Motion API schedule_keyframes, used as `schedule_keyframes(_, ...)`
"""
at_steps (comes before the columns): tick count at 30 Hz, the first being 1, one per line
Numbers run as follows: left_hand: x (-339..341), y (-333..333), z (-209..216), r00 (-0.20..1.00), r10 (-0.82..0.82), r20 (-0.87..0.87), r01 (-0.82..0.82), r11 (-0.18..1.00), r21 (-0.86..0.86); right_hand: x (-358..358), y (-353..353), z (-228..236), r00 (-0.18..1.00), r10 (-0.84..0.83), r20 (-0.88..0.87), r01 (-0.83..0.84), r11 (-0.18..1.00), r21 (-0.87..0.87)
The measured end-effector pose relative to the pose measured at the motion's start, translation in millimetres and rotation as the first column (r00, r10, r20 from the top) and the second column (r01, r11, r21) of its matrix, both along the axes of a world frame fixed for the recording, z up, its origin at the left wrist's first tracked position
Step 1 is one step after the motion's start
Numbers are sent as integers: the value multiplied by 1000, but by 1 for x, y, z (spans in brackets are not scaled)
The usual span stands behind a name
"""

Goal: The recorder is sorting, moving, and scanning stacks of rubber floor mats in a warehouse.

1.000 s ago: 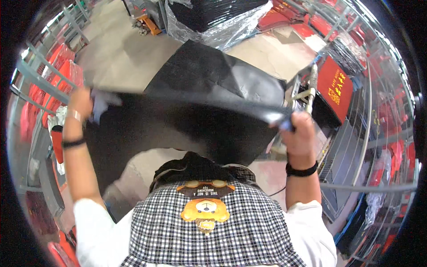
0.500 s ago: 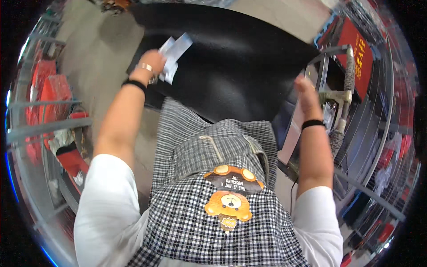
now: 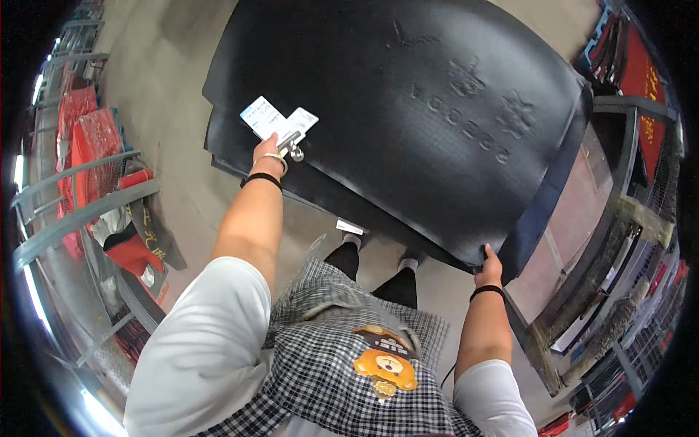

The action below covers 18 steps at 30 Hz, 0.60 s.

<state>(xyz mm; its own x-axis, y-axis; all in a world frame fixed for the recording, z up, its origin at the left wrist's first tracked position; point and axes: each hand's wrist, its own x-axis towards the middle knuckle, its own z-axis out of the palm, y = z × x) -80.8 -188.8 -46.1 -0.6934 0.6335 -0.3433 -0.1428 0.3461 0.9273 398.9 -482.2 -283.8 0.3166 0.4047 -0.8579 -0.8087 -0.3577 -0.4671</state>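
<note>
A large black sheet, rubber-like with raised characters [image 3: 364,124], lies on top of other dark sheets in front of me. White paper tags [image 3: 264,116] are pinched in my left hand [image 3: 268,155] above the sheet's left part. A small shiny metal piece [image 3: 293,147], whose kind I cannot make out, sits beside those fingers. My right hand [image 3: 490,269] is closed on the near right corner of the black sheet, thumb on top and the other fingers mostly hidden. Another white tag [image 3: 349,226] hangs by the stack's near edge.
Metal-framed racks [image 3: 87,211] with red plastic-wrapped goods stand on the left. A pinkish flat board [image 3: 568,226] and a worn metal frame [image 3: 622,175] adjoin the stack on the right. Red panels [image 3: 648,95] stand beyond. My feet [image 3: 352,239] are on the floor near the stack.
My right hand has come down from beside the metal frame onto the sheet's near corner. My left hand, still with the tags, is lower and farther right. The view has shifted, showing more of the sheet.
</note>
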Motion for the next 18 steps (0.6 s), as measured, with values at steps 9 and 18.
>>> schedule_keyframes(9, -46, 19, 10, 946, 131, 296, -206, 949, 238, 40, -28, 141, 975, 120, 189, -196, 866, 461)
schedule_keyframes(18, -43, -8, -4, 961, -266, -76, 273, 956, 110, 36, -6, 14, 779, 284, 560, -74, 927, -367)
